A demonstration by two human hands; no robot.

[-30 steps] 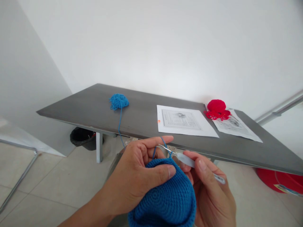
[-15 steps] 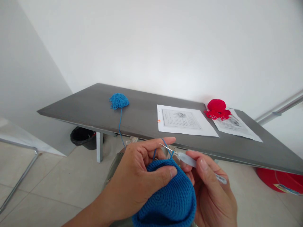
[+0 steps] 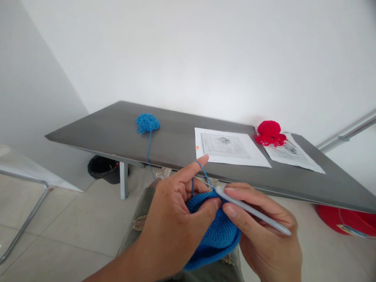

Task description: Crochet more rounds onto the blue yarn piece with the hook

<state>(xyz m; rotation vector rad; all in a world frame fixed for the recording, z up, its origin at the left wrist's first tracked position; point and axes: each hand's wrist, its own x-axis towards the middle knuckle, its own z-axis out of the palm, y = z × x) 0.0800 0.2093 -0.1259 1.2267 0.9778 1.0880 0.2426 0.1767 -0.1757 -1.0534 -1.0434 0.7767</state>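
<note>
Bright, even light fills the room on my remote feed, brightest in a pale glow midway across the white wall (image 3: 229, 98), which grays toward the left and darkens in the top right corner. Shadows are soft: a dim patch sits beneath the table (image 3: 173, 133), the bin (image 3: 101, 172) sinks to near black, and the folds of the knit (image 3: 220, 231) deepen to dark blue. A mild sheen runs along the hook's handle (image 3: 255, 211). I see the red yarn (image 3: 268, 128) so saturated that its strands merge, while print on the sheets (image 3: 254, 149) smears beyond reading. The wide lens stretches the table toward the right edge; slight softness covers everything.
</note>
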